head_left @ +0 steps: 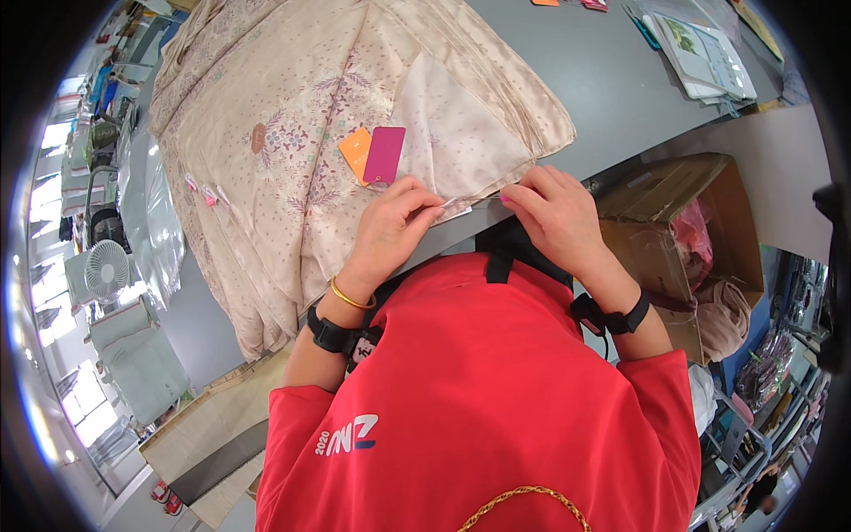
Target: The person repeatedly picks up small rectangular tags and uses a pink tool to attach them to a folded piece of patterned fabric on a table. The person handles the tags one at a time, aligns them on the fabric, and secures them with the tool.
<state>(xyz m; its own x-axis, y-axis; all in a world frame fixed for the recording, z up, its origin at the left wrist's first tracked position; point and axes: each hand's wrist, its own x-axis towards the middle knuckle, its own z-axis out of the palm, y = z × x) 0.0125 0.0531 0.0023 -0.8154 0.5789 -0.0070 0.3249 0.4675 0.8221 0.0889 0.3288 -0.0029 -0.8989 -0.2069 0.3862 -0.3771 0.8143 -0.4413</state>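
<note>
A beige garment (pixel 292 97) with a floral print lies spread over the grey table, its lighter inner side (pixel 470 133) turned up toward me. My left hand (pixel 390 226) is closed in a pinch on the garment's near edge, beside a small white label (pixel 458 214). Close by on the right, my right hand (pixel 558 217) is also pinched at the edge, with a small pink thing (pixel 506 198) showing at its fingertips; its kind is unclear. An orange hang tag (pixel 354 152) and a purple hang tag (pixel 386 153) lie on the fabric just beyond my left hand.
To my right an open cardboard box (pixel 656 222) holds pink plastic and cloth. Papers (pixel 700 58) and teal-handled scissors (pixel 640 28) lie at the table's far right. Clear plastic (pixel 151 213) hangs over the left side, near a white fan (pixel 106 269).
</note>
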